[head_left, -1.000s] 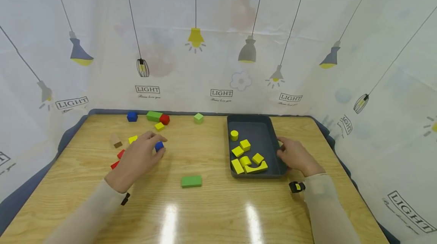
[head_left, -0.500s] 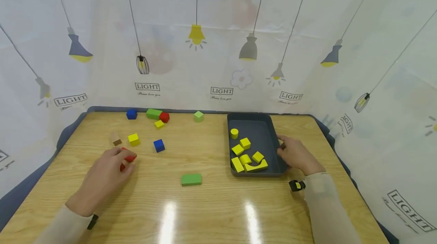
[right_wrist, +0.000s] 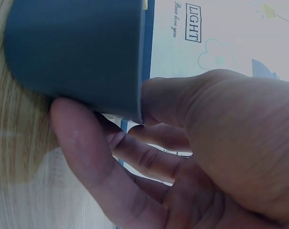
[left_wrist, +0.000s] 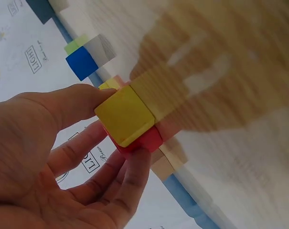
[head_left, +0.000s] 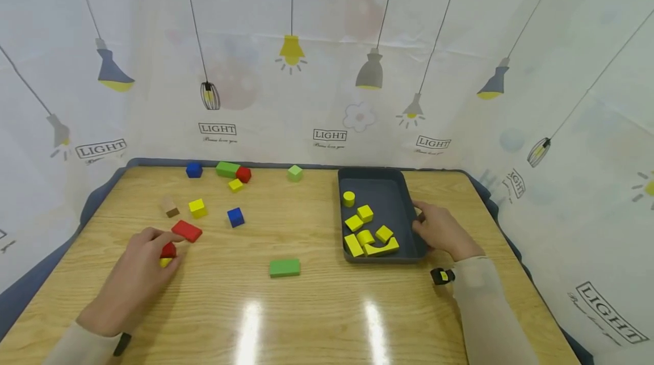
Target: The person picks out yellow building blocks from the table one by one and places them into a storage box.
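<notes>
Wall cloth [head_left: 265, 107] printed with hanging lamps surrounds a wooden bench [head_left: 317, 319], whose grain shines with two light streaks near the front edge. On the bench's left side, the person's left-hand grip [head_left: 130, 274] is curved around a small yellow block [left_wrist: 125, 116] and a red block [head_left: 168, 250], which stand close together; the thumb lies against a corner of the yellow block, but I cannot tell whether it is being pinched or only touched. Just beyond the fingertips lies a flat red bar [head_left: 187, 231], with a brown block [head_left: 170, 206], a yellow cube [head_left: 197, 208] and a blue cube [head_left: 235, 217] behind it. Along the back edge sit another blue cube [head_left: 194, 170], a green bar [head_left: 227, 169] touching a dark red block [head_left: 243, 174], a thin yellow piece [head_left: 235, 185] just in front of these, and a light green cube [head_left: 294, 173] off to the right. A second green bar [head_left: 284, 268] lies alone near the middle. Right of it is a dark grey tray [head_left: 385, 197] holding seven yellow pieces, among them a cylinder [head_left: 348, 198] and an arch [head_left: 380, 248]. The right-hand grip [head_left: 447, 234] pinches the tray's right side, thumb over the rim and a finger at the bottom edge.
</notes>
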The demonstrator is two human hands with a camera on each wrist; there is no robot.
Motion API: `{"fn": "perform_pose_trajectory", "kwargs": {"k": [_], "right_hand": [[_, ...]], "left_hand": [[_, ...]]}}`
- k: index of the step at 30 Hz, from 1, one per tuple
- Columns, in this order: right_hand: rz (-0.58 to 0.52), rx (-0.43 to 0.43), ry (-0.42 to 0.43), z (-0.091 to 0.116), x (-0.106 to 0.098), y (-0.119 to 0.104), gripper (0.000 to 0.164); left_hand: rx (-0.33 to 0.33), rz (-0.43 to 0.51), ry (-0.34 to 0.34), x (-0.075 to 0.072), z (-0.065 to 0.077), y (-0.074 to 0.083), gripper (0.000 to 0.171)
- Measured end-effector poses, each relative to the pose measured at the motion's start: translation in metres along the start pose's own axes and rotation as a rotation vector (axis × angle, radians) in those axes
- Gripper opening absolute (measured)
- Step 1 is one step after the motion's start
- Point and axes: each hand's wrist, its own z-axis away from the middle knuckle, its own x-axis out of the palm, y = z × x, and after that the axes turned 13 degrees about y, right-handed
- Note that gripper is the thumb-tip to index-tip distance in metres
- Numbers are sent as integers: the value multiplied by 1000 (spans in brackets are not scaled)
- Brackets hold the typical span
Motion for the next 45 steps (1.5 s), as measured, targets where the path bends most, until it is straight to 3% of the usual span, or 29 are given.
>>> {"fn": "perform_pose_trajectory", "kwargs": {"k": [20, 29, 35, 45], "right_hand": [[-22, -3, -18, 1, -2, -2, 60], [-4, -20, 2, 2, -2, -1, 59], [11, -36, 15, 1, -1, 0, 58], [20, -38, 14, 1, -2, -2, 59]], "left_hand": [[-120, -33, -104, -9, 5, 11, 58], [-57, -4, 18, -10, 2, 19, 52], [-37, -6, 25, -10, -4, 31, 47], [72, 89, 29, 4, -20, 64, 35]]}}
